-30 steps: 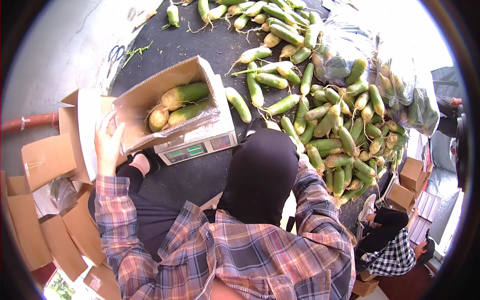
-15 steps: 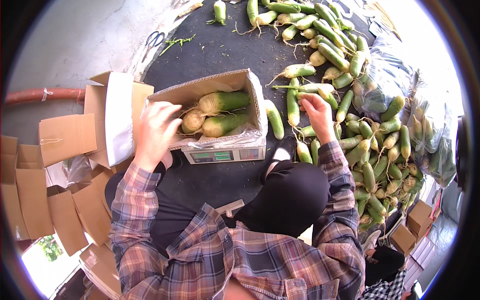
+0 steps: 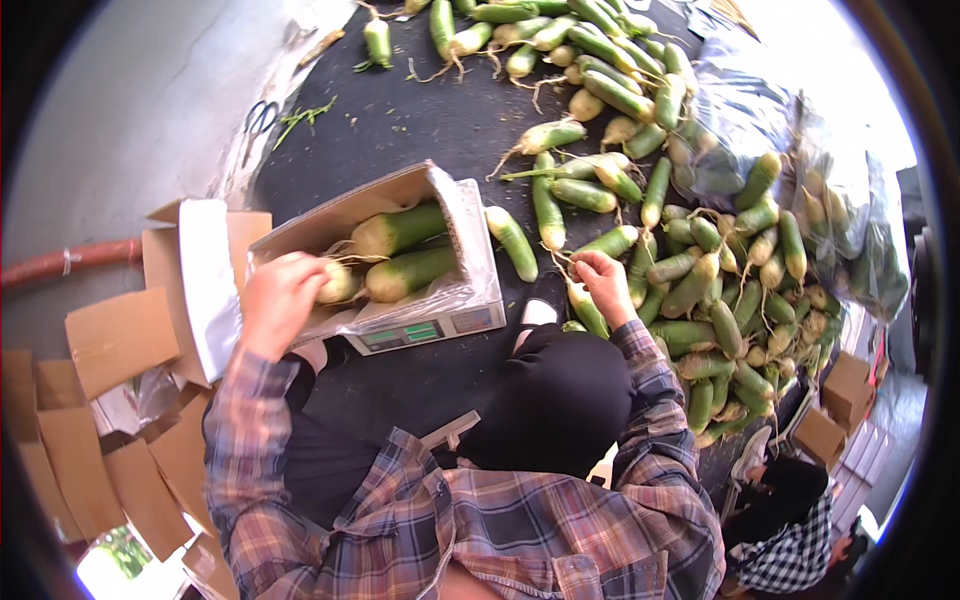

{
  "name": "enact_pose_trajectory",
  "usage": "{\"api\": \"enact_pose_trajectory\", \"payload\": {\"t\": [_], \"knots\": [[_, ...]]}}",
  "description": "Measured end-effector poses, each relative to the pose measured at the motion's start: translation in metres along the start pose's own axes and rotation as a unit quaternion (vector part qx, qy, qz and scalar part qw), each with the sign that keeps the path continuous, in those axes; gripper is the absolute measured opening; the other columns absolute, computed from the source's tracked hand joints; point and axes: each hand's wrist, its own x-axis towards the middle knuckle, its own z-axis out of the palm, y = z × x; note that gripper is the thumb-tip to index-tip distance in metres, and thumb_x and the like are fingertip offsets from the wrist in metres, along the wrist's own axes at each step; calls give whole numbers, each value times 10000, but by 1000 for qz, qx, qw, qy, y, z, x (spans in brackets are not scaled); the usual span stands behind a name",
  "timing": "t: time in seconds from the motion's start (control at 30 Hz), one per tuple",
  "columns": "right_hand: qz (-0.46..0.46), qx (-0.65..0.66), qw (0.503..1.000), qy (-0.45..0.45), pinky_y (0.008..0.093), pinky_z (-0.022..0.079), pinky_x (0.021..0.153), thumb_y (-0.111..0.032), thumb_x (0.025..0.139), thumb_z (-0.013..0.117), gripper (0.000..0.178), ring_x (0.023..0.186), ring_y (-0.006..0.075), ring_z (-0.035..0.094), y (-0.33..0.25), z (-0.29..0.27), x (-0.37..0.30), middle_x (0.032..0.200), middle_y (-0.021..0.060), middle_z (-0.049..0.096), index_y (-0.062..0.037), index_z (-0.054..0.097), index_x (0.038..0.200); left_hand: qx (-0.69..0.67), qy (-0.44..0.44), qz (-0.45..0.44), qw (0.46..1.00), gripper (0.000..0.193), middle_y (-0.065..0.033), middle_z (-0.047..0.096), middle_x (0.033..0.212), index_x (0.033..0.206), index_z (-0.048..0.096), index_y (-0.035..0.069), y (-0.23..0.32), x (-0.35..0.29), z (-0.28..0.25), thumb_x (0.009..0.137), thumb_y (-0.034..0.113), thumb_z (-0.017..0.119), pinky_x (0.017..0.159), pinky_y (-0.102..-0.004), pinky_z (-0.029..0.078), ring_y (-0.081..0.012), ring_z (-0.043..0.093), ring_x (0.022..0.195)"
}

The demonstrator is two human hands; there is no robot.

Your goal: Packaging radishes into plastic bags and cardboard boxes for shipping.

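An open cardboard box (image 3: 478,275), lined with clear plastic, sits on a digital scale (image 3: 400,334) with three green radishes in it. One pale, round radish end (image 3: 340,284) shows at the box's left side. My left hand (image 3: 280,305) is over that side, its fingers drawn together against this radish; whether they grip it is hidden. Over the near edge of the radish pile, my right hand (image 3: 605,287) has its fingertips pinched together, close to a thin root and just above a green radish (image 3: 588,311). What it pinches is too small to make out.
A large heap of green radishes (image 3: 690,336) spreads to the right, beside clear plastic bags (image 3: 740,120) of radishes. Empty cardboard boxes (image 3: 120,340) stand at the left. Scissors (image 3: 262,117) lie at the far left. Another person (image 3: 785,530) is at the lower right.
My left hand has closed its fingers and come down to the pale radish end in the box. The right hand has moved nearer to me. The whole view has shifted and turned.
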Motion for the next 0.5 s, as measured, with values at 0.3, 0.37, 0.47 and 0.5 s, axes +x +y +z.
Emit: {"api": "enact_pose_trajectory", "payload": {"t": [0.3,0.37,0.47,0.5], "knots": [[57,48,997,11,211,465,620,-80,892,561,139,666,82,570,6,5,-17,803,31,640,-1,627,986,-294,161,-163,928,176,-35,666,895,947,658,12,29,-6,-49,917,165,576,654,-213,490,-73,601,780],[59,34,998,7,205,458,611,-81,888,560,142,674,81,573,9,5,-15,807,31,641,-13,632,990,-345,157,-169,910,152,-24,656,864,926,662,5,35,0,-40,901,140,597,654,-215,500,-75,598,761],[64,27,998,4,198,432,579,-87,891,548,149,669,76,567,9,2,-15,817,32,641,-19,633,993,-388,171,-169,890,130,-22,651,840,894,664,-15,47,7,-32,880,109,624,651,-215,495,-76,595,743],[61,30,998,3,195,425,571,-87,892,548,149,666,73,565,9,1,-14,817,32,641,-20,632,995,-342,166,-124,916,130,-27,655,852,902,659,-17,45,9,-33,877,108,629,652,-219,491,-78,598,755]]}}
